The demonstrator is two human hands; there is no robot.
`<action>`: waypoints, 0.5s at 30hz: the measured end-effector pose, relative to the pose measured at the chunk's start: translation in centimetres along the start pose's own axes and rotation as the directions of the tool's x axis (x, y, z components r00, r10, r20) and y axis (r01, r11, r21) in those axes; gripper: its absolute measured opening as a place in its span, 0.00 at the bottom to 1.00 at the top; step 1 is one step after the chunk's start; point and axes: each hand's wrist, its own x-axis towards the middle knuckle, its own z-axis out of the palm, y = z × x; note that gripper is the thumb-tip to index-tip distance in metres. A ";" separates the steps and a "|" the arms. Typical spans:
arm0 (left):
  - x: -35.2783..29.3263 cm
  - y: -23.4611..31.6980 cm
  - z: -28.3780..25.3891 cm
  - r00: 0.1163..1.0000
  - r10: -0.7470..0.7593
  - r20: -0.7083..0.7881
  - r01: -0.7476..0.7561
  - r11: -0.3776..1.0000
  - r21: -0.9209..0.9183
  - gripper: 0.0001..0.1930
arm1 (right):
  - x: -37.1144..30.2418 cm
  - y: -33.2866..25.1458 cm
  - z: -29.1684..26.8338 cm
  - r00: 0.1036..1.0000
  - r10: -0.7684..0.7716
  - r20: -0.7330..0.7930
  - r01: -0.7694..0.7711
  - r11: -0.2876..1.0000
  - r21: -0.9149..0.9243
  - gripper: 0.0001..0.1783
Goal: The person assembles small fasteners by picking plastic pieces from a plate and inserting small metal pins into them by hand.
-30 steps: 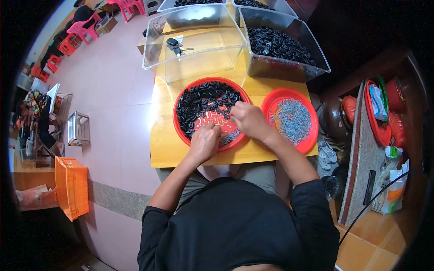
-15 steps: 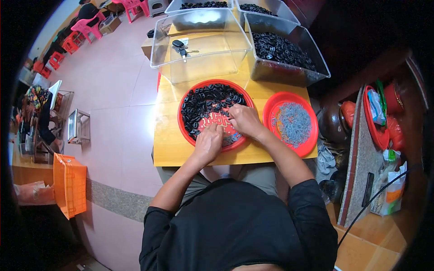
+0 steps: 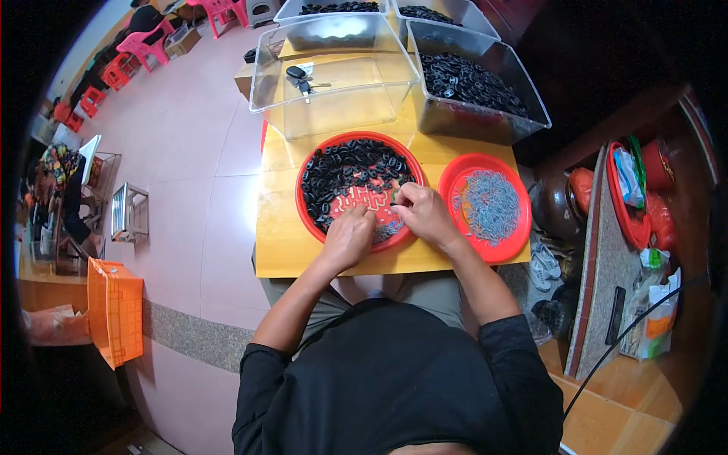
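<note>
On the yellow table sits a round red tray (image 3: 377,136) with many small black oval plastic pieces (image 3: 334,163) heaped along its far and left sides. A few grey metal pins (image 3: 388,230) lie at its near right. My left hand (image 3: 350,233) is closed over the tray's near edge, its fingertips mostly hidden. To its right, my right hand (image 3: 425,214) pinches at the tray's right side; a small dark piece seems to show at its fingertips, too small to name. A second red tray (image 3: 524,220) beside it holds a pile of grey metal pins (image 3: 489,206).
Behind the trays stand a clear plastic bin (image 3: 345,114) with a car key (image 3: 296,73) seen through it, and another bin (image 3: 478,125) full of black pieces. More filled bins stand farther back. An orange crate (image 3: 117,315) and a metal stool (image 3: 130,212) are on the left.
My right hand has drawn back toward the right and nearer to me, away from the black pieces. My left hand stays nearly in place.
</note>
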 end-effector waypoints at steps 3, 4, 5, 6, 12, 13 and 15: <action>0.1 0.1 0.0 1.000 -0.013 -0.017 0.013 0.999 -0.036 0.06 | -0.4 0.3 0.1 1.000 -0.013 -0.022 0.014 1.000 0.001 0.08; 0.1 0.1 -0.1 0.998 -0.055 -0.015 0.053 0.996 -0.069 0.07 | -0.5 0.4 0.1 0.999 -0.025 -0.025 0.025 1.000 0.001 0.07; 0.1 0.2 -0.3 0.995 -0.098 -0.013 0.096 0.990 -0.100 0.07 | -0.6 0.5 0.2 0.999 -0.025 -0.026 0.025 1.000 0.003 0.07; 0.2 0.3 -0.3 0.995 -0.098 -0.011 0.096 0.990 -0.099 0.07 | -0.7 0.6 0.2 0.999 -0.027 -0.026 0.028 0.999 0.022 0.07; 1.1 0.7 0.3 0.999 -0.027 0.025 0.028 0.999 -0.028 0.06 | -0.9 0.1 0.4 0.999 -0.042 -0.021 0.043 0.997 0.062 0.06; 1.1 0.5 0.6 1.000 -0.024 0.020 0.025 0.999 -0.044 0.06 | -0.9 0.0 0.5 0.998 -0.062 -0.022 0.063 0.996 0.060 0.06; 1.1 0.5 0.5 1.000 -0.018 0.017 0.019 0.998 -0.062 0.06 | -1.1 -0.6 0.3 0.999 -0.043 -0.013 0.043 0.997 0.069 0.06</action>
